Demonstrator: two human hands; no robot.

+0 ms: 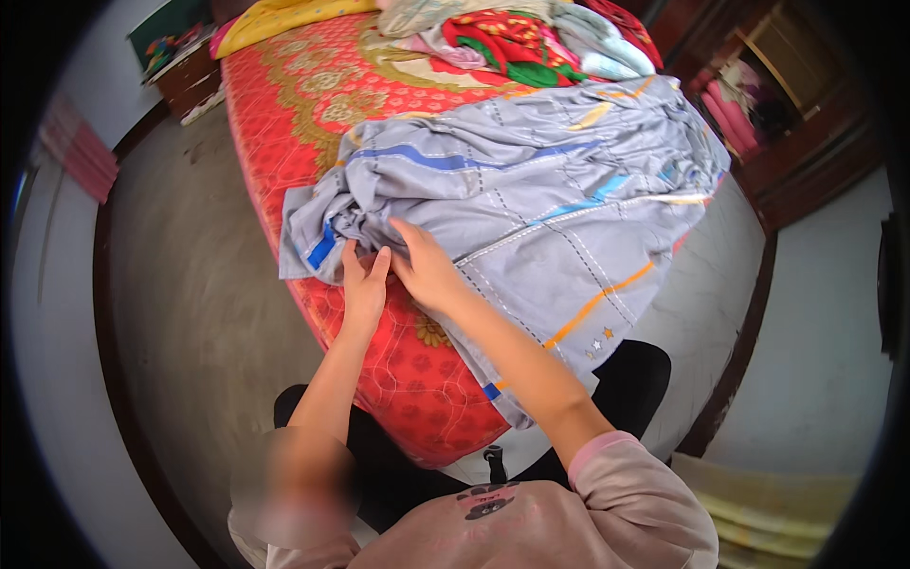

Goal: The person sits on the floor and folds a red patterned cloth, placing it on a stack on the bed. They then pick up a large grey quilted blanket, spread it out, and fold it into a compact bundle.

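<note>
A grey fitted sheet or similar bed cover [540,235] with dashed lines, coloured stripes and small stars lies rumpled across the bed. One long edge looks gathered. My left hand [365,288] is at a bunched fold near the bed's left edge, its thumb and index finger apart. Close beside it, my right hand [430,274] touches the same fold, index finger stretched over the cloth. Folds and the hands themselves hide some fingertips, so whether either hand grips the cloth is unclear. Part of the cover hangs down towards my lap on the right.
Beneath lies a red patterned bedspread [284,135]. Piled at the far end are a red and green blanket [508,43], a pale blue cloth [597,43] and a yellow cloth [291,25]. A wooden cabinet [803,142] stands right; a small chest [188,85] stands far left.
</note>
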